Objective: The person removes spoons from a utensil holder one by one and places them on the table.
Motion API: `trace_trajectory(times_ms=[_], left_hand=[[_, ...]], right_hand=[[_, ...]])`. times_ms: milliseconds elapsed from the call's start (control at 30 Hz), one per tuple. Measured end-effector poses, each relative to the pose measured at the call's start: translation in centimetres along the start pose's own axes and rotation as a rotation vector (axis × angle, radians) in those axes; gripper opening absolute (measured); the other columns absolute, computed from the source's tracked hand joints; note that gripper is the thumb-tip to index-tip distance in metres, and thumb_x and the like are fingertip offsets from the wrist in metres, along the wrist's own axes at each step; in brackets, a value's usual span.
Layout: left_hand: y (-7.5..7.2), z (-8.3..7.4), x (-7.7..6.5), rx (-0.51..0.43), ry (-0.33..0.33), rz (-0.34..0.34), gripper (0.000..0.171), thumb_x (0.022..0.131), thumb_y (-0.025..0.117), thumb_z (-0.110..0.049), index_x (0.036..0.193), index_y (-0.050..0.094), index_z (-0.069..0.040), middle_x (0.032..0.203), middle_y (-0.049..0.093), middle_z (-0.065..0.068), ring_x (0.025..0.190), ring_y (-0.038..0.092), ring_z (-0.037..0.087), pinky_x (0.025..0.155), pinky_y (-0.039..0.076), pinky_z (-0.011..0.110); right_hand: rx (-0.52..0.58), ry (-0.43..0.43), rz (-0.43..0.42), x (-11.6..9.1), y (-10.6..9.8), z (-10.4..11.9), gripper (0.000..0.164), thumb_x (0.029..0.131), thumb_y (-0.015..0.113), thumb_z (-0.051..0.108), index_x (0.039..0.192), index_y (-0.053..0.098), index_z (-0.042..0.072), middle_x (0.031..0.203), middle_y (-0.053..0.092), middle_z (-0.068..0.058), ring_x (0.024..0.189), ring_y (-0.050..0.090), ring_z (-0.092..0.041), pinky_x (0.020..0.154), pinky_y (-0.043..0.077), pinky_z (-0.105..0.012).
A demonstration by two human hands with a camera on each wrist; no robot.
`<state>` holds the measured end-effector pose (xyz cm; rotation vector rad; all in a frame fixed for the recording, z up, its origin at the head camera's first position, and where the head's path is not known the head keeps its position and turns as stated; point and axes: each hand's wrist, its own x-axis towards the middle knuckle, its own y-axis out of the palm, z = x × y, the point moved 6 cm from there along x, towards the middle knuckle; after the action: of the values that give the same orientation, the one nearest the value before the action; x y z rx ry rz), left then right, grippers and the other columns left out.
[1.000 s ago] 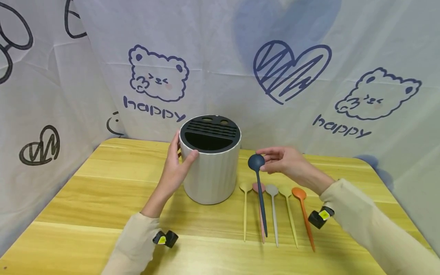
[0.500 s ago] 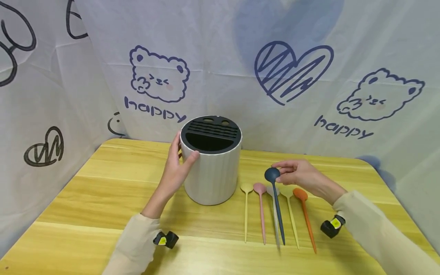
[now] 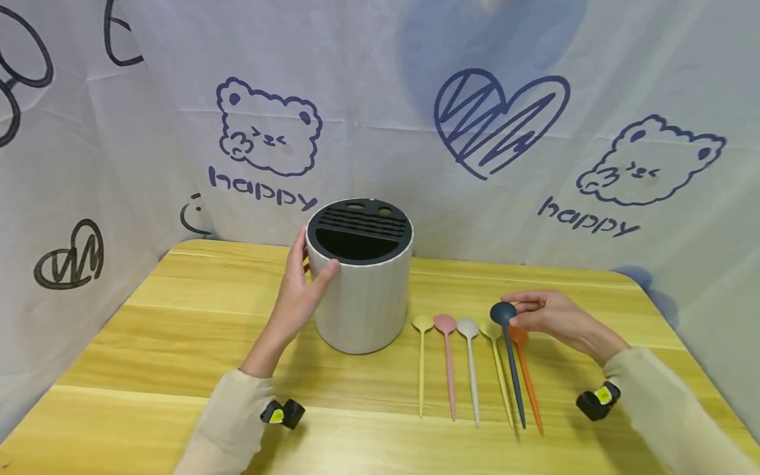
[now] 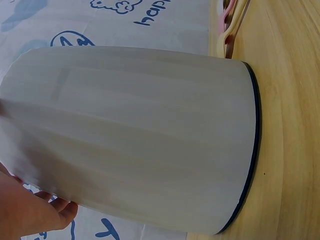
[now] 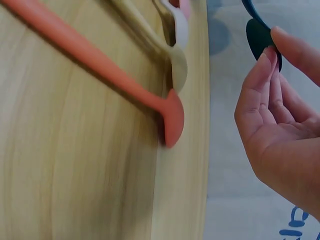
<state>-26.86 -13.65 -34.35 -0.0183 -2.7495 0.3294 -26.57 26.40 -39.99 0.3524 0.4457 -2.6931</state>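
Observation:
My left hand [image 3: 304, 274] grips the side of a white ribbed holder [image 3: 362, 303] with a black slotted top; in the left wrist view the holder [image 4: 140, 135] fills the frame, my palm [image 4: 30, 212] against it. My right hand [image 3: 518, 314] pinches the bowl of a dark blue spoon [image 3: 512, 356], whose handle points toward me between the yellow-green spoon [image 3: 499, 369] and the orange spoon [image 3: 528, 382]. The right wrist view shows my fingers [image 5: 265, 85] on the blue bowl [image 5: 257, 37] above the orange spoon [image 5: 100, 65].
A yellow spoon [image 3: 422, 356], a pink spoon [image 3: 448, 363] and a grey spoon [image 3: 471, 363] lie side by side on the wooden table [image 3: 178, 343], right of the holder. A printed cloth [image 3: 380, 119] hangs behind and at the left.
My right hand has carried the blue spoon right and down, from beside the holder's top to the right end of the spoon row. The left hand has stayed on the holder.

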Motion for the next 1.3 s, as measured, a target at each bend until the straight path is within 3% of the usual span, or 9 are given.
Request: trace_trajectory(times_ms=[500,833,933,1167,1300], left_hand=[[-0.1,0.2,-0.4,0.005,-0.011,0.000,0.080,0.093,0.055,-0.035,0.156,0.011,-0.012,0.159,0.013,0.007,0.142,0.019,0.030,0.112,0.021,0.055],[-0.1,0.1,-0.2,0.008,-0.005,-0.005,0.080,0.092,0.055,-0.036,0.156,0.012,-0.013,0.159,0.013,0.007,0.142,0.019,0.030,0.111,0.022,0.056],[0.0,0.0,-0.1,0.006,-0.001,-0.005,0.081,0.092,0.056,-0.036,0.156,0.012,-0.013,0.159,0.014,0.007,0.142,0.020,0.030,0.111,0.022,0.055],[0.1,-0.1,-0.1,0.007,0.005,-0.001,0.081,0.091,0.056,-0.035,0.156,0.012,-0.012,0.158,0.015,0.008,0.141,0.021,0.030,0.111,0.023,0.054],[0.0,-0.2,-0.1,0.008,0.003,-0.003,0.082,0.091,0.056,-0.035,0.156,0.012,-0.012,0.159,0.015,0.008,0.141,0.021,0.030,0.111,0.023,0.054]], right_hand=[[0.055,-0.053,0.061,-0.4,-2.2,-2.3,0.062,0.088,0.067,0.004,0.139,0.036,-0.015,0.106,0.067,-0.005,0.097,0.065,-0.017,0.089,0.052,-0.036],[0.123,-0.005,0.056,-0.9,-4.4,-4.6,0.061,0.089,0.065,0.001,0.140,0.035,-0.015,0.107,0.068,-0.004,0.099,0.065,-0.017,0.087,0.053,-0.033],[0.141,-0.002,0.065,-1.1,-4.7,-5.0,0.057,0.090,0.064,0.000,0.139,0.038,-0.013,0.107,0.068,-0.004,0.098,0.065,-0.017,0.086,0.053,-0.032],[0.147,-0.007,0.058,-1.5,-5.5,-6.0,0.039,0.090,0.064,0.000,0.127,0.058,0.006,0.103,0.064,-0.005,0.091,0.065,-0.015,0.083,0.054,-0.030],[0.149,0.001,0.058,-1.4,-5.7,-6.4,0.039,0.090,0.064,0.000,0.128,0.058,0.005,0.101,0.063,-0.005,0.091,0.064,-0.014,0.083,0.054,-0.029]])
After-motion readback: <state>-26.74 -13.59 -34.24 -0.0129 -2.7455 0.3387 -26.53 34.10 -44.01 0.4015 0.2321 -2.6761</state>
